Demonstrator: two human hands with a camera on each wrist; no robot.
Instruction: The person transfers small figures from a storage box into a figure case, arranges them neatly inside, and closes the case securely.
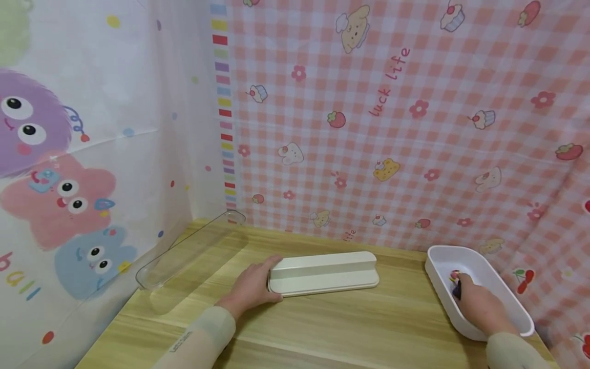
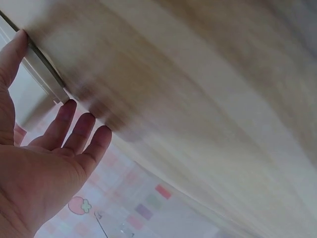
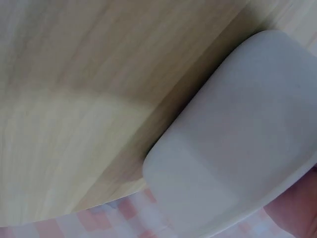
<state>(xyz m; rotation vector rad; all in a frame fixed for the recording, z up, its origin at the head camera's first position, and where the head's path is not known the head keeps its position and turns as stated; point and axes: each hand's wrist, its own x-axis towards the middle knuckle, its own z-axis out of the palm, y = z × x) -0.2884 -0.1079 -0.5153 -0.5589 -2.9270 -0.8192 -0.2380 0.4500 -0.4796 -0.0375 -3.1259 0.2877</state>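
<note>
A long off-white tray with a raised back ledge (image 1: 322, 281) lies on the wooden table. My left hand (image 1: 251, 288) grips its left end, thumb at the front corner and fingers at the back corner. In the left wrist view the thumb (image 2: 14, 55) touches the tray's edge (image 2: 43, 74). Over to the right, my right hand (image 1: 484, 305) reaches into a white plastic bin (image 1: 500, 279). Its fingers pinch a small dark thing (image 1: 457, 290) with pink and yellow bits beside it; the kind is too small to tell. The right wrist view mostly shows the bin's outer wall (image 3: 237, 124).
A long clear plastic cover (image 1: 193, 251) is on the table at the left, near the cartoon-printed curtain (image 1: 138, 169). Pink checked cloth (image 1: 369, 143) hangs behind the table (image 1: 322, 328), and the bin stands close to the cloth at the right.
</note>
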